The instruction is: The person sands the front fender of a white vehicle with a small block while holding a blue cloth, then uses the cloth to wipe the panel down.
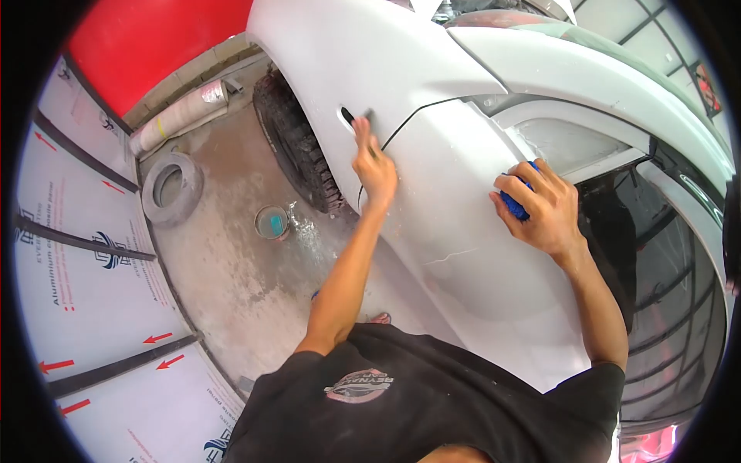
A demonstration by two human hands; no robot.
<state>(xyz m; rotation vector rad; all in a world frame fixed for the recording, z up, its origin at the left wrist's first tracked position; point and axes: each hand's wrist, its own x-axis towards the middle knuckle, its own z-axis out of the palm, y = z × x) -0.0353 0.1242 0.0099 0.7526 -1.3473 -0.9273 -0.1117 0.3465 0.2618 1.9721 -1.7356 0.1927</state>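
My right hand is closed around a textured blue sponge, against the pale car door just below the small side window. Over on the front fender, my left hand is beside a dark oval slot. Its fingers are pressed together and point away from me. A small grey piece shows at the fingertips, too blurred to name. The panel between the hands looks wet, with droplets and a thin whitish streak lower on the door.
A muddy front wheel stands under the fender. On the wet floor are a round tub with a teal piece in it, a loose tire and a wrapped roll. White printed wall panels run along the left.
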